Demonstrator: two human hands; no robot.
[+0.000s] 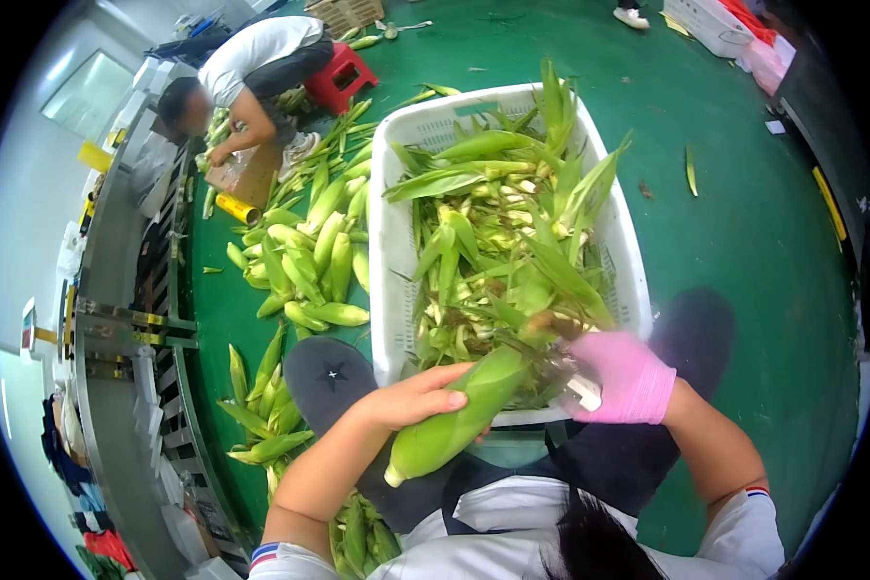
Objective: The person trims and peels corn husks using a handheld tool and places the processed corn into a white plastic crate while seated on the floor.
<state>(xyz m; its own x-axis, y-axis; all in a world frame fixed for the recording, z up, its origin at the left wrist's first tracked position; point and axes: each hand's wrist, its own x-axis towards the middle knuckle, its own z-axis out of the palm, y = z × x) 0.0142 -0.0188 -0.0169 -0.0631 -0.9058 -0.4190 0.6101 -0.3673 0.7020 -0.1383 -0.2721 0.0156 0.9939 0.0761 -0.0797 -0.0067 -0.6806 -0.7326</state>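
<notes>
My left hand (420,398) is wrapped round a green husked ear of corn (469,411). The ear lies slanted above my lap, its pale stalk end toward me and its silk end pointing at the basket. At that silk end is my right hand (628,377), in a pink glove, its fingers closed and smeared by motion. A small white piece (585,391) shows at those fingers; whether it is a tool's handle cannot be told. Just beyond both hands stands a white plastic basket (633,280) full of torn husks (474,256) and cut ends.
Whole ears of corn (309,256) are heaped on the green floor left of the basket, with more (266,406) beside my left knee. Farther off, a person (261,72) bends over corn near a red stool (341,79). Metal racking (116,338) runs along the left.
</notes>
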